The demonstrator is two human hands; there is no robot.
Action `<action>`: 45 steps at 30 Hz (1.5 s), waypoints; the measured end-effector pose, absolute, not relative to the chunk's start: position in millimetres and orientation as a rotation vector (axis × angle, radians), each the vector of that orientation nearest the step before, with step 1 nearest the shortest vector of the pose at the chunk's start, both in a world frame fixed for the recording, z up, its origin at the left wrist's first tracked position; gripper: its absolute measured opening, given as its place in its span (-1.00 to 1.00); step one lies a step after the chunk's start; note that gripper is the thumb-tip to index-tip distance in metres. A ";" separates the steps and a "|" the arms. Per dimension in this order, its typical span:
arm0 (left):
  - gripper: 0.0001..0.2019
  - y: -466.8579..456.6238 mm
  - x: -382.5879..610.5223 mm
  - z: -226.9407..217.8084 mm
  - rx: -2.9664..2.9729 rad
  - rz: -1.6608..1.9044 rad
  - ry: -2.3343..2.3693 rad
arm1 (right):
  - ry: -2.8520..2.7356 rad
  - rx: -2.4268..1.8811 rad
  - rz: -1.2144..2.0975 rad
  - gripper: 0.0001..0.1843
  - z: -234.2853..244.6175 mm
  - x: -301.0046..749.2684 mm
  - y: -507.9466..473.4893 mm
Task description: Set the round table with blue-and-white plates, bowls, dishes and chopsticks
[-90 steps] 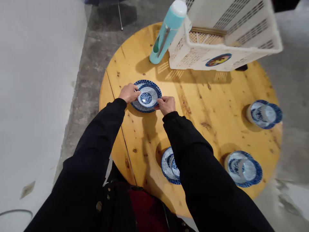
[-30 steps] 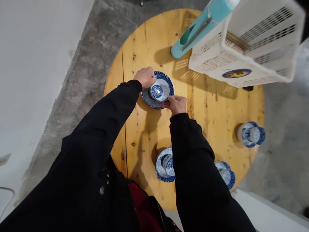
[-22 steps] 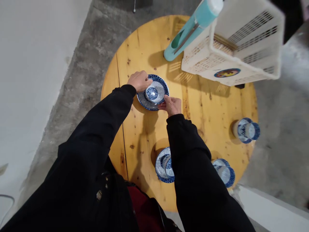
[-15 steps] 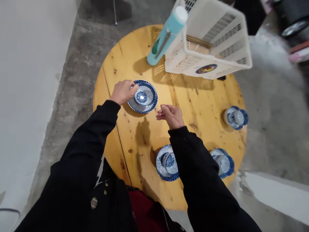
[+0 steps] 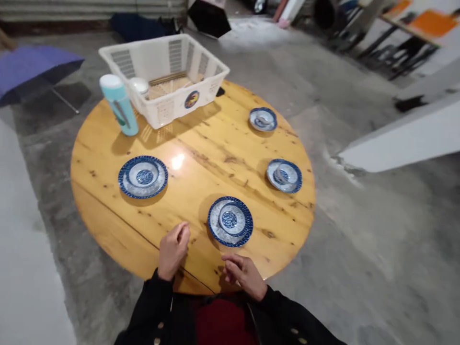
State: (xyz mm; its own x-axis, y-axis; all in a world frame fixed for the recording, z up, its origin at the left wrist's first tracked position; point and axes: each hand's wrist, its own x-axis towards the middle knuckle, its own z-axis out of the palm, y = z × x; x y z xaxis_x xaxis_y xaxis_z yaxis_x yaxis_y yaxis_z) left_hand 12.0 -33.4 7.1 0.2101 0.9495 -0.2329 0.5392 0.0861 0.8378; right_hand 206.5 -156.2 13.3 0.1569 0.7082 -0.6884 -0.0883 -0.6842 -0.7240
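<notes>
On a round wooden table (image 5: 201, 158) stand several blue-and-white plates, each with a small bowl on it. The nearest plate with bowl (image 5: 230, 221) lies just beyond my hands. Another plate with bowl (image 5: 143, 176) sits at the left. My left hand (image 5: 173, 249) hovers over the table's near edge with its fingers loosely curled and nothing in it. My right hand (image 5: 243, 275) is lower, at the table's rim, fingers relaxed and slightly apart, holding nothing.
A white plastic crate (image 5: 163, 76) and a teal bottle (image 5: 119, 104) stand at the far left of the table. Two more plate-and-bowl sets (image 5: 284, 175) (image 5: 263, 119) are at the right. Grey concrete floor surrounds the table; a purple umbrella (image 5: 32, 72) lies far left.
Both hands have let go of the left plate and bowl and drawn back to the near edge. The view has lifted and turned, so the whole table now shows.
</notes>
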 end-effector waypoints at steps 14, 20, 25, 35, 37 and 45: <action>-0.63 -176.3 238.7 28.8 1.772 0.271 1.279 | -0.341 -1.712 1.357 -0.40 -21.6 421.8 -306.4; -0.67 -250.4 373.6 36.8 2.028 -0.025 0.916 | -0.042 -1.866 1.069 -0.36 -39.2 541.2 -443.1; -0.66 -279.8 440.4 40.8 2.180 -0.219 0.639 | 0.125 -1.812 0.944 -0.29 -54.8 581.7 -478.2; -0.68 -259.9 537.4 21.6 2.239 -0.227 0.655 | 0.005 -1.714 0.970 -0.24 -62.1 672.5 -445.6; -0.68 -249.8 565.5 17.2 2.232 -0.231 0.647 | 0.014 -1.742 0.926 -0.24 -61.4 707.8 -440.3; -0.67 -200.4 682.8 28.9 2.160 -0.202 0.730 | 0.045 -1.846 1.011 -0.20 -54.2 813.0 -415.8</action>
State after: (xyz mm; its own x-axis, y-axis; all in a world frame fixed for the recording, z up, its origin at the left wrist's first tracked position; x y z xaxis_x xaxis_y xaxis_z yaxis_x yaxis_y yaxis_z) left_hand 682.8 -200.4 28.9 0.8183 0.4329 -0.3782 0.5656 -0.4890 0.6640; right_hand 813.0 -415.8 -54.2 0.6513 0.3853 -0.6537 -0.4415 -0.5082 -0.7394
